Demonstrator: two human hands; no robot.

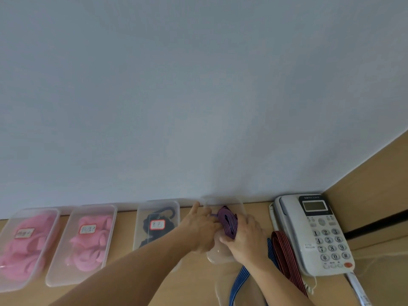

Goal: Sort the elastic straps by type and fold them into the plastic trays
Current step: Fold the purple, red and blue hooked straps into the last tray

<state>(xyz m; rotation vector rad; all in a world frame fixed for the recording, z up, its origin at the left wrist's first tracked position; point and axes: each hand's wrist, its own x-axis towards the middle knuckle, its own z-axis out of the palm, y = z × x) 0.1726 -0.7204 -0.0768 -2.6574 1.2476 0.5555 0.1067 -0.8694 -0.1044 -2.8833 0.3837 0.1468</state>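
1. At the wooden bench, hard against a grey wall, my right hand grips the near end of a folded purple elastic strap with dark stripes, fingers curled round the bundle. The bundle stands on edge in the clear plastic tray, fourth in the row.
2. My left hand meets the bundle's left side, forefinger stretched towards the wall. Whether it pinches the strap or only steadies it, I cannot tell.
3. To do this well, in my judgement, I keep the folds squeezed flat, lower the bundle to the tray floor and press before letting go, because elastic tends to spring open.
4. The tray looks light and could slide, so a hand on its rim would hold it.
5. A blue striped strap and a red striped strap lie just beside the tray, the red one against a white desk telephone. Pink straps and black straps fill trays to the left.
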